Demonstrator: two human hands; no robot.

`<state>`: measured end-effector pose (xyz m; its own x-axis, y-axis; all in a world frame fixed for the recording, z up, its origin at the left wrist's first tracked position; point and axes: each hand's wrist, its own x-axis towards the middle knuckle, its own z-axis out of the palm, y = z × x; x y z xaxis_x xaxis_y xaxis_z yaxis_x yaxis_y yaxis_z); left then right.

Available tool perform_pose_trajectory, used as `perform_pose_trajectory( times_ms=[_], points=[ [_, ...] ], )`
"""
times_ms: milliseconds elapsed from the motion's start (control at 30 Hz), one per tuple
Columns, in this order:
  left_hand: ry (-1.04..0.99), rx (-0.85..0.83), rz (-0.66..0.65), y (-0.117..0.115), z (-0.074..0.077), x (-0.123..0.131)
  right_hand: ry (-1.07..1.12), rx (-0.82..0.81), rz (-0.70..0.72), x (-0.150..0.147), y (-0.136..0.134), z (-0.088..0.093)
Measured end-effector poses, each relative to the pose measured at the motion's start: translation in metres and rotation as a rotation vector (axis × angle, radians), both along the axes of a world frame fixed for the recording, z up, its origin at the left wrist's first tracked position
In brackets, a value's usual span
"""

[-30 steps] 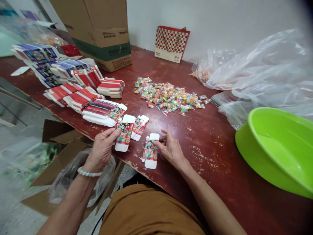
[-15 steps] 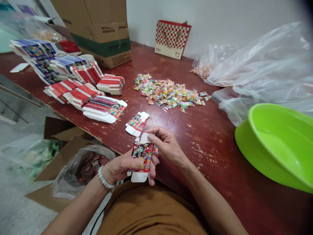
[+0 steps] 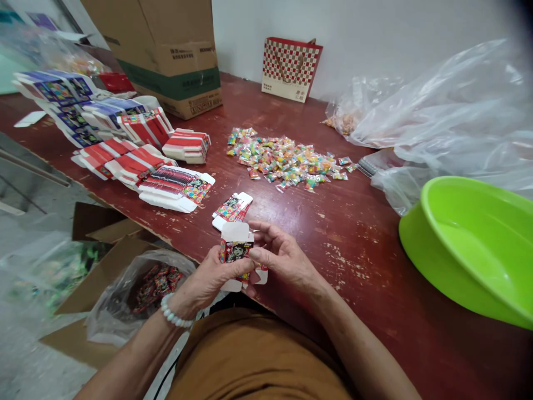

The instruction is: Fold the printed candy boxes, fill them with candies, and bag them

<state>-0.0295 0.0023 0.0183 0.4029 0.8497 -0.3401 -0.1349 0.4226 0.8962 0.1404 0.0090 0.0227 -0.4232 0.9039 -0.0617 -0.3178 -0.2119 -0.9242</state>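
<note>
Close to my body, a small printed candy box [image 3: 236, 250] with white end flaps stands partly opened out. My left hand [image 3: 216, 272] grips it from the left, thumb across the printed front. At its right side, my right hand [image 3: 281, 258] has curled fingers with the thumb against the box edge. Just beyond the hands lies a small stack of flat candy boxes [image 3: 234, 206] on the table. Farther off is a heap of wrapped candies [image 3: 291, 158] in clear, colourful packets.
Bundled flat boxes [image 3: 137, 164] cover the left of the dark red table [image 3: 325, 222]. A tall carton [image 3: 170, 61] and a checked paper bag [image 3: 289, 69] stand behind. To the right are a green basin [image 3: 466, 250] and clear plastic bags [image 3: 449, 111]. An open carton [image 3: 91, 278] sits below left.
The candy box has gone from flatter to opened out, with its side panel and flaps showing. My right hand has shifted down along its right edge.
</note>
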Motion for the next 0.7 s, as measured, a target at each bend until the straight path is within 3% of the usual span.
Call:
perform_pose_trajectory(
  times_ms=[100,233,333,400,500,700],
  points=[
    [0.011,0.001,0.019,0.002,-0.005,0.005,-0.048,-0.052,0.035,-0.003,-0.002,0.000],
    [0.089,0.074,0.091,0.004,-0.008,0.010,-0.349,0.104,-0.281,-0.004,0.003,-0.003],
    [0.117,0.137,0.257,0.001,-0.005,0.011,-0.472,0.195,-0.408,-0.002,0.007,-0.005],
    [0.137,0.204,0.389,-0.004,-0.002,0.011,-0.441,0.181,-0.419,-0.002,0.007,-0.007],
    [0.176,0.324,0.467,-0.010,0.001,0.014,-0.300,0.113,-0.441,-0.006,0.004,-0.012],
    [0.228,0.303,0.373,-0.006,0.004,0.008,-0.163,0.132,-0.399,-0.006,0.002,-0.022]
  ],
)
